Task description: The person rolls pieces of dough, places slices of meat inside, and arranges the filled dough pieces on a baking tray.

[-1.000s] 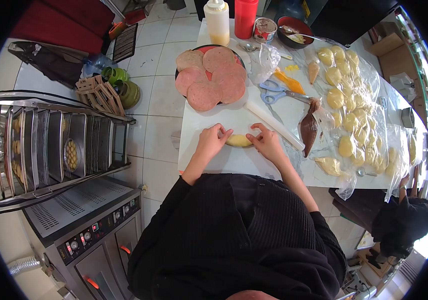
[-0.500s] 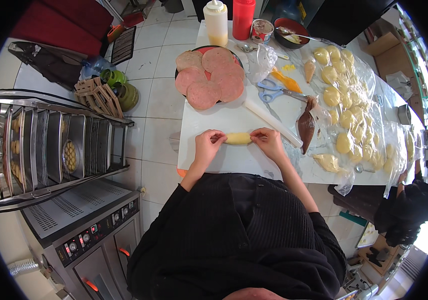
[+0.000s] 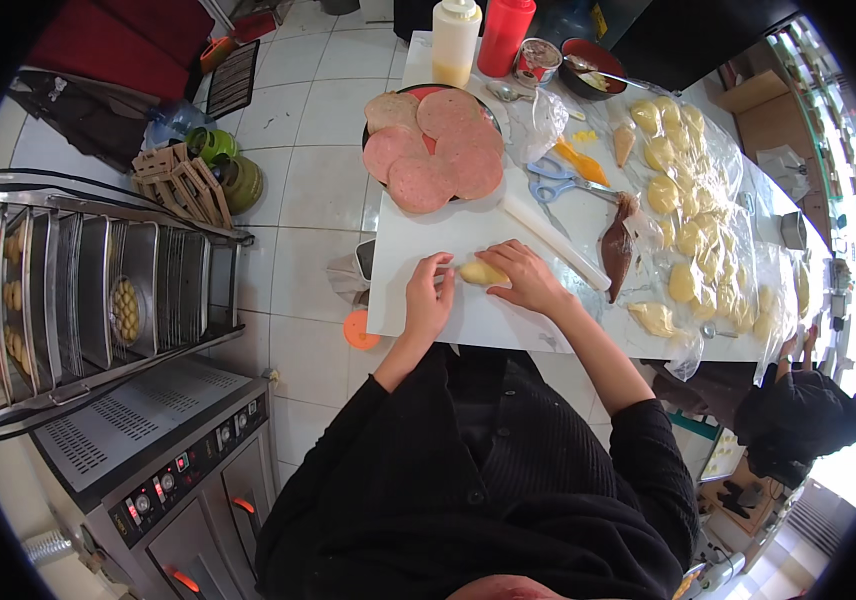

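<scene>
A small pale-yellow dough roll (image 3: 478, 272) lies on the white table near its front edge. My right hand (image 3: 528, 277) is around its right part, thumb on the near side and fingers over the far side, hiding that end. Just off the roll's left end, my left hand (image 3: 430, 292) holds nothing, its thumb and fingers apart. Beyond them a dark-rimmed plate carries several round slices of pink sausage (image 3: 423, 183). A white rolling pin (image 3: 556, 240) lies slantwise to the right of the roll.
Right of the pin are a brown-filled piping bag (image 3: 618, 250), blue-handled scissors (image 3: 553, 182) and several dough balls under plastic (image 3: 693, 220). Squeeze bottles (image 3: 456, 45) stand at the back. A tray rack (image 3: 108, 290) and oven (image 3: 148, 440) are at left; another person (image 3: 798, 420) works at right.
Both hands have let go of the roll's pinched ends. My right hand has moved over the roll's right part, and my left has opened beside it. The view has shifted slightly.
</scene>
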A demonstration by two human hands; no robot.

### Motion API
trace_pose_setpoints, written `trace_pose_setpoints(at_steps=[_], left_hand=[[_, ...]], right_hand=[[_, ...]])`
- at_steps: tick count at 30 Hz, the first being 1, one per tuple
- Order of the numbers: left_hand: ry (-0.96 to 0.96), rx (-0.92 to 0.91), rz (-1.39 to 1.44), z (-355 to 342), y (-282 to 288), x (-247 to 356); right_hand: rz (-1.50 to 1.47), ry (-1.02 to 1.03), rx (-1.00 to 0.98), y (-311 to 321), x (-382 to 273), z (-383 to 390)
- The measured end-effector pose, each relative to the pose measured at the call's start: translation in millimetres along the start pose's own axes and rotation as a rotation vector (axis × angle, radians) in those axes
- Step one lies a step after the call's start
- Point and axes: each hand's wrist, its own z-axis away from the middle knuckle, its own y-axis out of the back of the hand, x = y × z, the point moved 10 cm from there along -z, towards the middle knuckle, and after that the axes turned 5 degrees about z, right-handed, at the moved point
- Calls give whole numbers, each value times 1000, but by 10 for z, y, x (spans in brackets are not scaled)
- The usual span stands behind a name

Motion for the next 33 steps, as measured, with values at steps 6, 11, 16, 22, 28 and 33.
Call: trace_pose_setpoints(at_steps=[6, 11, 16, 22, 28, 33], left_hand=[[-34, 225, 102, 399, 779, -311], [-30, 455, 193, 848, 1408, -552], [66, 647, 81, 1324, 1637, -766], [138, 683, 49, 1819, 1351, -1255], [554, 550, 355, 1906, 736, -2283], [629, 450, 594, 1446, 428, -2868]], right_hand=[[72, -7, -121, -125, -72, -84], [59, -22, -78, -73, -77, -19], [92, 2, 3, -150, -43, 92], [6, 66, 414, 339, -289, 556], [-965, -347, 406, -963, 375, 2391], [-1275, -1146, 342, -2500, 1401, 3364]])
